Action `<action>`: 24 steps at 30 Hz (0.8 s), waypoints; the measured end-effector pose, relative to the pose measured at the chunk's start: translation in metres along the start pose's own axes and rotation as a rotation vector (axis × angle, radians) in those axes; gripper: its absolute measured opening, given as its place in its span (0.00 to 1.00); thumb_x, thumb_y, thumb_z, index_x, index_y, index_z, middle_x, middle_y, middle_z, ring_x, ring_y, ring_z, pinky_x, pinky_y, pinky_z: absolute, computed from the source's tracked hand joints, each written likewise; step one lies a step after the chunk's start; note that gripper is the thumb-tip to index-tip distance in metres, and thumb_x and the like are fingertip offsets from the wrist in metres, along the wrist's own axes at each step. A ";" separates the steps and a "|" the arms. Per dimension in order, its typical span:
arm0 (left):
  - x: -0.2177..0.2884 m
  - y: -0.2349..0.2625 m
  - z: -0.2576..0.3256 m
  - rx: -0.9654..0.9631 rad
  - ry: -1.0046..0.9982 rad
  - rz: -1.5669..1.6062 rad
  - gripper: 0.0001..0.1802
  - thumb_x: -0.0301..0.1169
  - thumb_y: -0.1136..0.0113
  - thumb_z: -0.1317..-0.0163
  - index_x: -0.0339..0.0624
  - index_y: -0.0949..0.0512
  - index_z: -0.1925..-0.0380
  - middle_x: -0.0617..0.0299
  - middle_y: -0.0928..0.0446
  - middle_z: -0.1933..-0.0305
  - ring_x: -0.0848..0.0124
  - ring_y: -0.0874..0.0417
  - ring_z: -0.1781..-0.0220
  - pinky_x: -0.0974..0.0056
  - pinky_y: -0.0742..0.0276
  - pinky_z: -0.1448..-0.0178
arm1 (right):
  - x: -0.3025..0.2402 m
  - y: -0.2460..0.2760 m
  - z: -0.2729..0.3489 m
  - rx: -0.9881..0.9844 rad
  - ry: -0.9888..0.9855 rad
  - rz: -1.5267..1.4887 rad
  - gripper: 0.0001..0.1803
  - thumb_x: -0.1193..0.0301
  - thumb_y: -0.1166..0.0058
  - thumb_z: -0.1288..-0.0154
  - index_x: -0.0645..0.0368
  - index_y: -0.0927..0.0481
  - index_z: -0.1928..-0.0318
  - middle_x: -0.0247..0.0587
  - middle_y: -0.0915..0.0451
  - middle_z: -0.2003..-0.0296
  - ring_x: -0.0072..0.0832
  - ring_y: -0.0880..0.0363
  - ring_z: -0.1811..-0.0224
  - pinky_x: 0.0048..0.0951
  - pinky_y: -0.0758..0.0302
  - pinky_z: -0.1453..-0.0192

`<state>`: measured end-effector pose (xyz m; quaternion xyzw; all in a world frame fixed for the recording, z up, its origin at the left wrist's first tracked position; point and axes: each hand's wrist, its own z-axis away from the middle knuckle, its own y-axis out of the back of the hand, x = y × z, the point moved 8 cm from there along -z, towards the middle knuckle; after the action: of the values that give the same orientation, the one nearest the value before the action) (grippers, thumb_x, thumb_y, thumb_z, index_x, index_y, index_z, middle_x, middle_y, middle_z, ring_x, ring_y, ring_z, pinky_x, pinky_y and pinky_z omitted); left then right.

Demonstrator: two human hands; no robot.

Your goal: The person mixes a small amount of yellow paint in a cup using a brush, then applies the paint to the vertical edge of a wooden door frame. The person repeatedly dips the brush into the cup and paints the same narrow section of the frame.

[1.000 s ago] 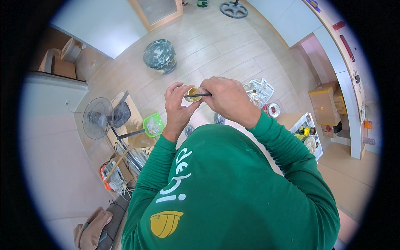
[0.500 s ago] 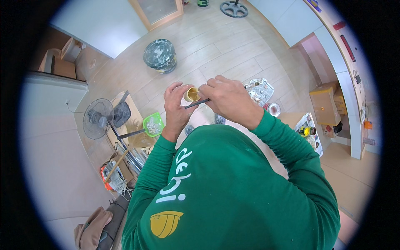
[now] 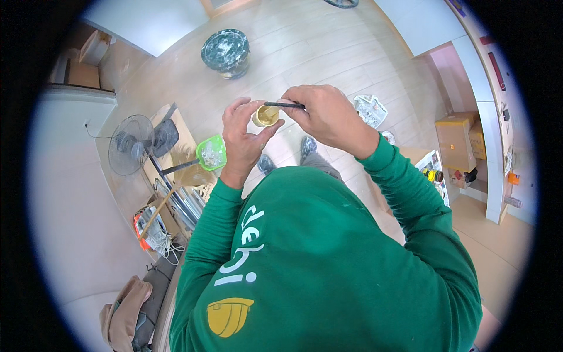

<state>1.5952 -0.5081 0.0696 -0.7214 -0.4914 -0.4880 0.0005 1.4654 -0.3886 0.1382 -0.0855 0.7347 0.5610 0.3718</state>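
My left hand [image 3: 241, 139] is closed round a small yellowish cup [image 3: 267, 116], fingers on its far side and thumb on its near side. Inside the cup, a tan or gold-coloured coating shows on the wall. My right hand [image 3: 329, 116] pinches a slim black stick-like tool [image 3: 284, 105], whose left end lies across the far rim of the cup, close to my left fingertips. Whether the tool ends in bristles or a blade I cannot make out. Both hands are held up in front of my body, above the floor.
A green-black paint-smeared bucket [image 3: 225, 53] stands ahead on the wood-look floor. On the left are a fan [image 3: 132, 144] and a green dustpan [image 3: 212, 152] with debris. To the right lie a plastic-covered tray [image 3: 370, 111], cardboard boxes [image 3: 455, 141] and a yellow-black can [image 3: 435, 176].
The black tool has moved from the near side of the cup to its far rim. Both hands shifted slightly, and the view has tilted so the bucket sits higher.
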 end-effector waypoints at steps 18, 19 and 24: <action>-0.076 0.046 -0.003 -0.052 0.021 0.041 0.28 0.33 0.13 0.50 0.46 0.13 0.47 0.57 0.13 0.48 0.50 0.19 0.36 0.49 0.22 0.34 | -0.029 -0.069 -0.050 -0.094 -0.038 0.110 0.13 0.61 0.39 0.27 0.58 0.12 0.61 0.53 0.13 0.69 0.57 0.13 0.62 0.55 0.18 0.56; -0.081 0.047 -0.004 -0.042 0.039 0.046 0.28 0.33 0.13 0.50 0.46 0.13 0.47 0.58 0.12 0.48 0.50 0.19 0.36 0.49 0.22 0.34 | -0.029 -0.071 -0.054 -0.109 -0.052 0.091 0.13 0.61 0.39 0.27 0.58 0.12 0.61 0.53 0.13 0.69 0.57 0.13 0.62 0.55 0.19 0.56; -0.088 0.061 -0.017 -0.011 0.045 0.016 0.29 0.33 0.12 0.50 0.47 0.13 0.46 0.59 0.12 0.48 0.51 0.18 0.36 0.49 0.22 0.34 | -0.029 -0.074 -0.076 -0.115 -0.073 0.023 0.13 0.61 0.39 0.27 0.59 0.12 0.59 0.53 0.13 0.69 0.57 0.13 0.63 0.55 0.19 0.56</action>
<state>1.6228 -0.6099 0.0459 -0.7140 -0.4830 -0.5068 0.0116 1.4916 -0.4912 0.1075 -0.0777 0.6882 0.6092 0.3863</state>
